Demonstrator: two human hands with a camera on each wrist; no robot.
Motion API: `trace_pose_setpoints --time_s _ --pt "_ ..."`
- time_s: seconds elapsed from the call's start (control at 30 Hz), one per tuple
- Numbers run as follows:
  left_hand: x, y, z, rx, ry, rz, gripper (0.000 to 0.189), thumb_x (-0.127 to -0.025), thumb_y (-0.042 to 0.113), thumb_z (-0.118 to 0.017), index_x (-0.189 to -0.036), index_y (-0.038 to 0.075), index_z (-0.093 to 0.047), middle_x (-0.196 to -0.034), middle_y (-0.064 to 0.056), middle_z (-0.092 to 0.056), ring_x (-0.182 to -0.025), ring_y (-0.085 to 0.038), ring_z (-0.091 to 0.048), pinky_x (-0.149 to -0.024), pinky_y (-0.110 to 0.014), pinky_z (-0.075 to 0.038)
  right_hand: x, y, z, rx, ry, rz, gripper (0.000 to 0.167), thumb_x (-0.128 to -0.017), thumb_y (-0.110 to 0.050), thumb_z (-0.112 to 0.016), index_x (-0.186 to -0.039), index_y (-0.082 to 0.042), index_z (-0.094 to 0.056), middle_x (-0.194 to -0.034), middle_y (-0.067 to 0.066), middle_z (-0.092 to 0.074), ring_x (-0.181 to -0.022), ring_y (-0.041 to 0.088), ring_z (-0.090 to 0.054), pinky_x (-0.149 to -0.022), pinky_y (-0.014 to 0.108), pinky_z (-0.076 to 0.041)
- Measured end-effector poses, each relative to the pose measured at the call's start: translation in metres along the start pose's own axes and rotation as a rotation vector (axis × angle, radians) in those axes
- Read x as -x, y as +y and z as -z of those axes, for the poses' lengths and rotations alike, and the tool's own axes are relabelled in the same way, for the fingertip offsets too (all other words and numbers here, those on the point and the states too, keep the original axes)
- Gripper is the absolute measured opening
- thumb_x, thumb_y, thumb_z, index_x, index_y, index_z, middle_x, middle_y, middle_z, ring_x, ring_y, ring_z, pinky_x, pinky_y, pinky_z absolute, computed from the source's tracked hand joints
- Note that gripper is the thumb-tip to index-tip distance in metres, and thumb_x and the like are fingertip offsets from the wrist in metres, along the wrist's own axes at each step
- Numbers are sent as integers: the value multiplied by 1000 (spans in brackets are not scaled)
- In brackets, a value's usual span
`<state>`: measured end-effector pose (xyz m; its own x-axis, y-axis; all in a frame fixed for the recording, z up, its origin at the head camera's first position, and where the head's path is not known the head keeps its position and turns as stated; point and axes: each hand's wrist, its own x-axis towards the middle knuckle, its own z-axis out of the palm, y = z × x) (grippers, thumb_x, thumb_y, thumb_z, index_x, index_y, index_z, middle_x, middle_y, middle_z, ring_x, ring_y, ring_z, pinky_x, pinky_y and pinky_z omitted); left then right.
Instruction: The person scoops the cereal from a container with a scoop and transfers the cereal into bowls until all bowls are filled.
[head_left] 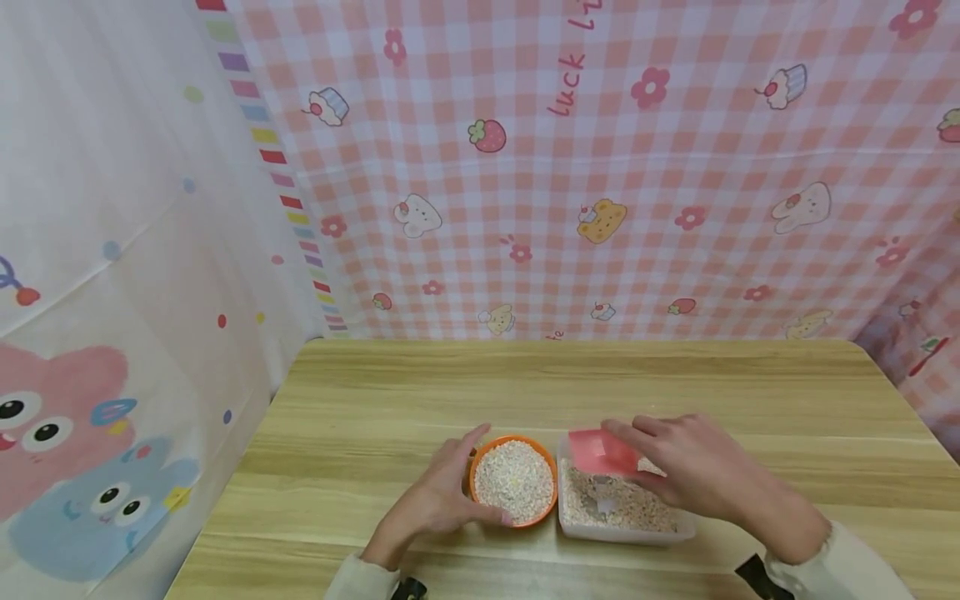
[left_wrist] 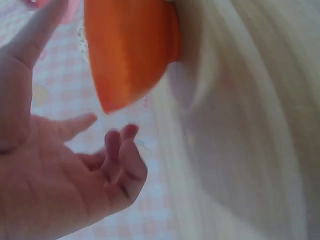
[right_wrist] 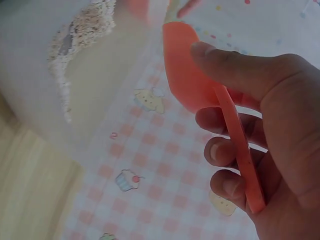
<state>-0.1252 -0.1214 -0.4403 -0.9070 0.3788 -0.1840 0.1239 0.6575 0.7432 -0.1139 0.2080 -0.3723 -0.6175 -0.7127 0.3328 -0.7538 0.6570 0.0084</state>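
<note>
An orange bowl (left_wrist: 127, 50) heaped with pale granules (head_left: 513, 479) stands on the table. My left hand (head_left: 442, 492) is beside it, fingers spread and thumb near the front rim; in the left wrist view a gap shows between several fingers and the bowl. Just right of the bowl is a translucent rectangular tub (head_left: 622, 534) holding more beige granules (head_left: 630, 507). Over this tub my right hand (head_left: 686, 462) grips a coral-pink scoop (right_wrist: 185, 65), its handle lying across the curled fingers and the thumb on the scoop's body. The scoop's inside is hidden in the right wrist view.
Both containers stand near the front of the wood-grain table (head_left: 420, 392). Behind it hangs a pink checked cloth (head_left: 525, 192) with printed cartoons. A white cartoon-printed curtain (head_left: 150, 275) hangs at the left.
</note>
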Motion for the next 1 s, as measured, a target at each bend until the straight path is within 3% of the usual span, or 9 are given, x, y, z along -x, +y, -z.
trace_pose_setpoints --time_s 0.2,0.33,0.57,0.67,0.8,1.0 --pt "0 12 -2 -43 171 -23 103 -71 49 -87 -155 28 -30 -137 -16 -43 -120 -26 -41 -94 -52 -47 13 7 -6 -90 -65 -59 60 -75 -24 -86 -129 -12 -62 -82 -8 -61 -52 -3 -31 -49 19 -33" --pt "0 21 -5 -18 212 -67 96 -74 47 -85 -153 26 -35 -129 -11 -48 -119 -26 -43 -93 -48 -47 19 10 -12 -152 -124 -100 62 -76 -22 -85 -132 -10 -60 -92 0 -67 -53 -4 -36 -52 22 -41" --pt "-3 33 -13 -14 129 -161 91 -75 45 -85 -149 18 -41 -105 1 -55 -102 -18 -51 -90 -37 -45 23 11 -23 -170 -169 -148 60 -76 -22 -85 -130 -9 -62 -90 -3 -66 -56 -3 -39 -54 23 -41" --pt "-6 38 -17 -9 80 -177 91 -74 43 -86 -149 16 -42 -97 2 -56 -85 -13 -50 -77 -27 -45 23 9 -25 -154 -195 -184 60 -76 -24 -86 -129 -10 -64 -89 -4 -65 -56 -1 -40 -54 23 -41" --pt "-9 47 -21 9 9 -156 96 -72 41 -88 -151 16 -39 -89 4 -57 -65 -7 -43 -61 -21 -40 22 6 -27 -110 -246 -225 58 -75 -26 -86 -126 -9 -65 -92 -1 -67 -57 3 -46 -57 29 -48" --pt "-13 58 -30 6 -96 -112 107 -70 40 -90 -155 13 -31 -78 8 -58 -59 -5 -42 -55 -20 -37 19 -1 -32 -84 -309 -253 56 -75 -27 -87 -123 -7 -66 -85 -2 -64 -57 8 -50 -57 33 -49"
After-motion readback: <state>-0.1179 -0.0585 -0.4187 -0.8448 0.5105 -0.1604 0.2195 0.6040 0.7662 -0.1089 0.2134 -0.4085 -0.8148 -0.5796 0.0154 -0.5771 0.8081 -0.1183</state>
